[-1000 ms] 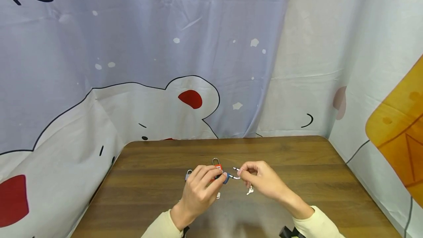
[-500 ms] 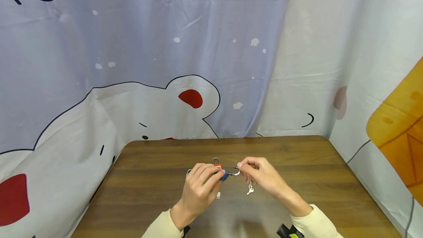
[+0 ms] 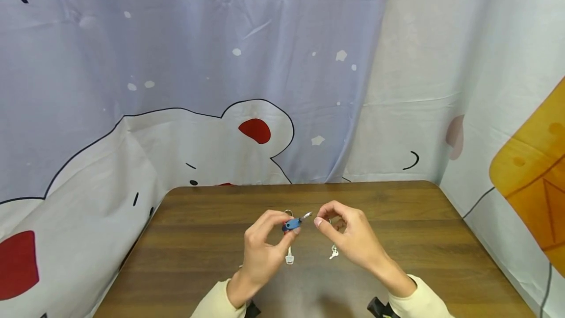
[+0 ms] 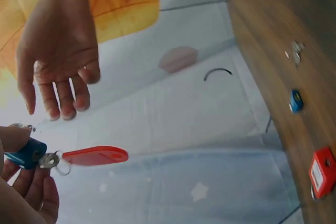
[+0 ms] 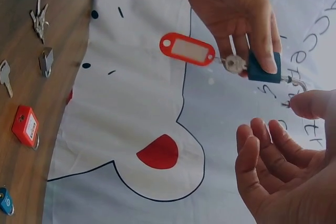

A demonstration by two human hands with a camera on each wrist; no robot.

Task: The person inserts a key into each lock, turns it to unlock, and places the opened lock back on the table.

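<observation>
At the left hand [image 3: 261, 253], pinching a blue padlock [image 3: 291, 224]. Just beside, holding nothing in the loosely curved right hand [image 3: 352, 234].

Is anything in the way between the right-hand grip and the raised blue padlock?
Nothing visible: the right-hand grip is just beside the shackle of the raised blue padlock. The red tag sticks out past the padlock's other end, off that path.
</observation>
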